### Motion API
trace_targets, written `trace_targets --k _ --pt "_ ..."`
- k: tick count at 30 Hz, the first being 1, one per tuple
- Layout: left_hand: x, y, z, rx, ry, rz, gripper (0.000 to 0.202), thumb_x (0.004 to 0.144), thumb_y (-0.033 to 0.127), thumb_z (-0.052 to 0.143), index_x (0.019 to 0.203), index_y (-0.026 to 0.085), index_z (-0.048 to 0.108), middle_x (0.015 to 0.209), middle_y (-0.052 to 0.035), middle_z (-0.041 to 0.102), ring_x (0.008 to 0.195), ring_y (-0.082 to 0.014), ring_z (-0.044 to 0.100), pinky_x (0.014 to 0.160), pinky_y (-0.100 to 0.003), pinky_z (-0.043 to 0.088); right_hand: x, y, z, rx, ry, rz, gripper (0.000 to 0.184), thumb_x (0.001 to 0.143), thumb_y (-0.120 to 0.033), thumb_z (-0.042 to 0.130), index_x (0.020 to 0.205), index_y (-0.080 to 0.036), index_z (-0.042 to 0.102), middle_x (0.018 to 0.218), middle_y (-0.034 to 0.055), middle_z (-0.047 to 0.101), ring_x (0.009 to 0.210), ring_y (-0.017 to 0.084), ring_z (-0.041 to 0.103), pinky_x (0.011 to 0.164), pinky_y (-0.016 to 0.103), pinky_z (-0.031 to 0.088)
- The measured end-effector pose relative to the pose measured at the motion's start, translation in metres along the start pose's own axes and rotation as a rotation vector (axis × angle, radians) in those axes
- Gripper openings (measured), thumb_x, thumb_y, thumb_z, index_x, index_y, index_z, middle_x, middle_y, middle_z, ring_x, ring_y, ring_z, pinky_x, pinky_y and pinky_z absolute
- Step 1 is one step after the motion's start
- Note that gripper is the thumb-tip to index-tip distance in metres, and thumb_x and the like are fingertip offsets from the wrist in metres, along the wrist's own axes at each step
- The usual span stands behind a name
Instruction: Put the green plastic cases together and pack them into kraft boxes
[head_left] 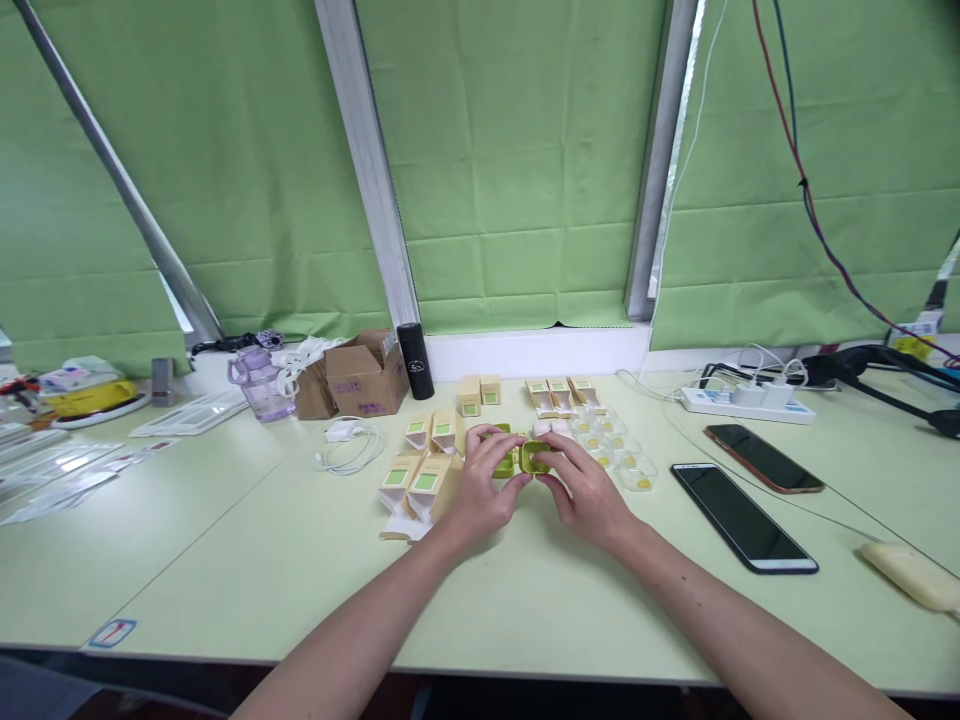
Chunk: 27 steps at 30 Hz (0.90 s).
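Note:
Both my hands meet at the middle of the pale green table (300,580) around small green plastic cases. My left hand (484,490) curls its fingers round one green case (504,462). My right hand (583,492) pinches another green case (534,456) beside it; the two cases touch. Several small tan cartons with green labels (424,478) lie just left of my left hand. Clear round lids with yellow dots (626,462) lie right of my right hand. More tan cartons (559,392) stand behind the hands.
Two dark phones (742,515) (763,458) lie to the right, with a white power strip (746,402) and cables behind. A brown cardboard box (365,377), black cylinder (415,360), purple bottle (260,383) and white cable (349,445) sit back left. Clear packets (52,470) lie far left.

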<state>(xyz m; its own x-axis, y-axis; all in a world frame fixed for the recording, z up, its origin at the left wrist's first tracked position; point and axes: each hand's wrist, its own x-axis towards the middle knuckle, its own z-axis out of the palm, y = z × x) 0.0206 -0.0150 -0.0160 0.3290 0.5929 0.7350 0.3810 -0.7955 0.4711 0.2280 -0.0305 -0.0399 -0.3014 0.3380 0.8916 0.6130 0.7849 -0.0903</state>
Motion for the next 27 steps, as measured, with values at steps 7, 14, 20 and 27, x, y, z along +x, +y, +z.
trace_targets --k 7,14,20,27 --pt "0.0005 0.001 0.0003 0.001 0.009 0.015 0.039 0.095 0.024 0.077 0.133 0.024 0.071 0.123 -0.0131 0.072 0.132 -0.0341 0.049 0.112 -0.06 0.049 0.0002 -0.0019 -0.001 0.034 0.011 0.015 0.032 0.105 -0.01 0.053 0.13 -0.024 0.066 0.138 0.0186 0.067 0.127 0.032 0.071 0.099 0.051 0.067" --pt "0.0001 0.001 0.0007 0.02 0.022 0.05 0.039 0.095 0.025 0.077 0.134 0.025 0.07 0.123 -0.012 0.073 0.131 -0.0335 0.049 0.113 -0.059 0.05 0.0011 -0.0019 -0.0007 0.013 -0.003 -0.014 0.035 0.105 -0.008 0.049 0.133 -0.023 0.064 0.139 0.0191 0.064 0.127 0.032 0.069 0.099 0.05 0.066" --pt "-0.0002 0.0017 -0.0005 0.026 0.018 0.047 0.039 0.095 0.024 0.077 0.133 0.024 0.07 0.123 -0.012 0.073 0.131 -0.0333 0.049 0.112 -0.058 0.05 0.0015 -0.0014 0.0013 0.008 -0.006 -0.021 0.036 0.105 -0.007 0.049 0.133 -0.024 0.064 0.139 0.0187 0.063 0.125 0.032 0.068 0.092 0.048 0.067" --pt "-0.0005 0.0046 -0.0017 0.024 0.017 0.028 0.039 0.095 0.023 0.076 0.134 0.025 0.07 0.123 -0.0118 0.073 0.131 -0.0334 0.049 0.111 -0.058 0.051 0.0012 -0.0012 0.0012 0.028 -0.005 0.005 0.035 0.106 -0.009 0.049 0.134 -0.024 0.064 0.138 0.018 0.065 0.13 0.032 0.068 0.099 0.051 0.067"
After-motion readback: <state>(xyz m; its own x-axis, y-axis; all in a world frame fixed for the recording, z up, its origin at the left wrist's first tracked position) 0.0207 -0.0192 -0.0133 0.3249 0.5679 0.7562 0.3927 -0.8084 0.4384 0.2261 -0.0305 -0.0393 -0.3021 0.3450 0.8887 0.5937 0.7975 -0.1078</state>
